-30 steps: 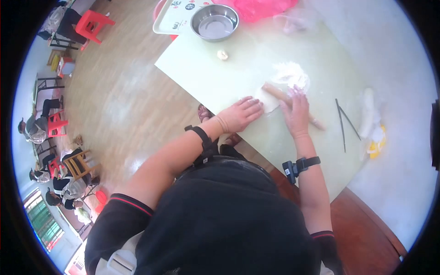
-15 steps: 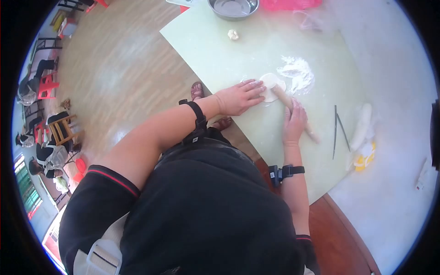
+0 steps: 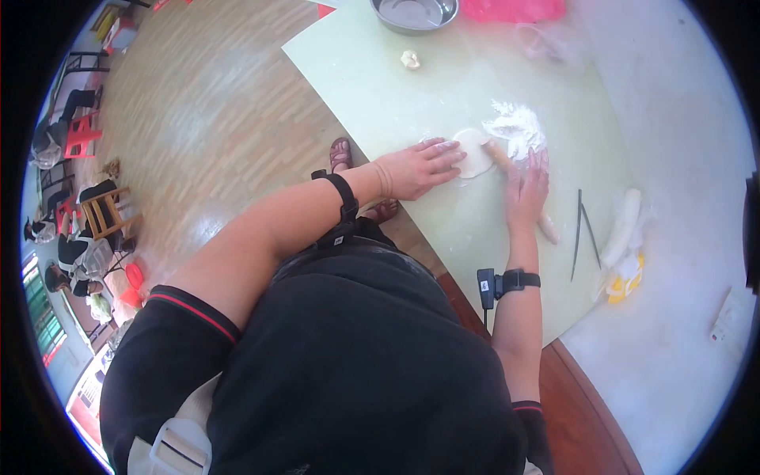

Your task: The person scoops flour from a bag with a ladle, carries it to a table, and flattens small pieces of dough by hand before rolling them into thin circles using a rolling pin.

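Note:
A thin round dough wrapper (image 3: 475,158) lies on the pale green board. My left hand (image 3: 416,169) is stretched out flat from the left, its floury fingertips touching the wrapper's left edge. Over the middle of a wooden rolling pin (image 3: 548,228) lies my right hand (image 3: 528,190), keeping the pin under its palm with the fingers extended past it. The pin slants, and its upper end (image 3: 492,149) meets the wrapper's right edge. Just above the right fingertips is a heap of white flour (image 3: 516,127).
A small dough lump (image 3: 409,59) sits near a metal bowl (image 3: 416,12) at the back, beside a pink plastic bag (image 3: 514,8). Two thin dark sticks (image 3: 578,233) and a long dough roll (image 3: 623,226) on plastic lie right. Other people sit far left.
My right hand has moved up and right over the rolling pin, and its fingers have straightened. The pin has shifted toward the wrapper's right edge. My left hand stays at the wrapper.

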{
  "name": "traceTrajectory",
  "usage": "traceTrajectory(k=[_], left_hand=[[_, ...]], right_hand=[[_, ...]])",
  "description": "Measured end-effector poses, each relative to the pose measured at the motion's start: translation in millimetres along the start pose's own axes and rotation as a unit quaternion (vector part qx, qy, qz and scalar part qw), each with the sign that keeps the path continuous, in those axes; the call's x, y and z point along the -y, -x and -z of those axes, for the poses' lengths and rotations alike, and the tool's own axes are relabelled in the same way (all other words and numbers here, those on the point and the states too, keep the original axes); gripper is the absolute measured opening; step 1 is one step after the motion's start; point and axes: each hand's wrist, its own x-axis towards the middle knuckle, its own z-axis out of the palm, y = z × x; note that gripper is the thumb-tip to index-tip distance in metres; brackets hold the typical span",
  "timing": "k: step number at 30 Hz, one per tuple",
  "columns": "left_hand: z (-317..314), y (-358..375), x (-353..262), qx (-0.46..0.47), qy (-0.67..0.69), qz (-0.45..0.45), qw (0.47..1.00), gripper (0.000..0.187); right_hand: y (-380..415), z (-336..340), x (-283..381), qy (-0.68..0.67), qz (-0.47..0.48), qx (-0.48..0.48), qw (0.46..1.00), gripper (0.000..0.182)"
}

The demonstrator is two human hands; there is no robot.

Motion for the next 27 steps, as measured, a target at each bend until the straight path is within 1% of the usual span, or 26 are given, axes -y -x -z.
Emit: traceTrajectory(k=[2,3,5,6,7,8,9,11,13,14,16,18,20,21,22,23,24,26,27], left_hand=[[0.2,-1.6,-2.0,-0.006,-0.005,-0.002,1.000,0.056],[-1.1,-2.0,-0.8,0.002,0.013,-0.009,1.000,0.057],[-5.3,-3.0,1.8,0.012,0.031,-0.018,0.999,0.058],[-6.1,-5.1,2.3,0.019,0.026,-0.042,0.999,0.059],[-6.7,-7.3,1.8,0.026,0.019,-0.067,0.997,0.060],[-8.9,-11.2,-0.1,0.025,0.019,-0.072,0.997,0.060],[-9.7,-18.6,-4.8,0.033,0.046,-0.062,0.996,0.057],[-16.1,-32.4,-13.7,0.044,0.077,-0.057,0.994,0.055],[-23.6,-42.3,-21.9,0.013,0.012,-0.044,0.999,0.050],[-24.6,-40.8,-21.3,0.015,0.015,-0.047,0.999,0.050],[-21.5,-34.4,-19.6,0.019,-0.009,-0.095,0.995,0.047],[-13.7,-27.8,-11.8,0.022,-0.002,-0.098,0.995,0.047],[-12.1,-15.5,-17.5,0.026,0.008,-0.105,0.994,0.047],[-11.6,-18.7,-16.4,0.003,0.024,-0.082,0.996,0.049],[-12.8,-23.1,-15.5,-0.021,0.039,-0.059,0.997,0.050],[-17.2,-24.9,-18.0,-0.015,0.007,-0.051,0.999,0.050],[-14.3,-28.4,-20.7,-0.014,0.004,-0.056,0.998,0.050],[-15.0,-30.6,-33.1,-0.035,0.030,-0.016,0.999,0.048],[-13.1,-32.1,-36.3,-0.036,0.027,-0.018,0.999,0.048]], right_hand=[[8.6,13.2,4.3,-0.062,0.048,-0.003,0.997,0.049],[14.5,11.2,1.5,-0.061,0.047,-0.003,0.997,0.049],[28.6,-0.4,-6.3,-0.051,0.040,0.035,0.997,0.047],[29.4,-0.9,-6.4,-0.050,0.039,0.033,0.997,0.047],[30.5,-1.3,-6.1,-0.062,0.035,0.012,0.997,0.045],[31.8,-1.4,-6.7,-0.073,0.030,-0.009,0.997,0.044],[31.7,3.2,-4.9,-0.069,0.025,-0.011,0.997,0.044],[31.7,12.5,-3.3,-0.093,0.020,-0.051,0.994,0.042],[32.6,22.1,-1.4,-0.097,-0.003,-0.060,0.993,0.042],[31.8,25.8,0.2,-0.104,-0.020,-0.069,0.992,0.041],[33.4,30.2,0.8,-0.113,-0.022,-0.054,0.992,0.041],[38.7,29.7,3.6,-0.126,-0.038,-0.032,0.991,0.040],[38.4,24.4,10.0,-0.094,0.021,0.010,0.995,0.041],[39.0,21.5,11.2,-0.091,0.016,0.001,0.996,0.041],[40.3,16.7,16.1,-0.070,0.025,0.015,0.997,0.040],[39.5,12.1,20.0,-0.051,0.035,0.030,0.998,0.040],[34.7,12.8,26.3,-0.052,0.033,0.024,0.998,0.040],[33.3,13.3,34.5,-0.079,0.032,-0.011,0.996,0.045],[31.6,15.4,36.8,-0.080,0.033,-0.015,0.996,0.045]])
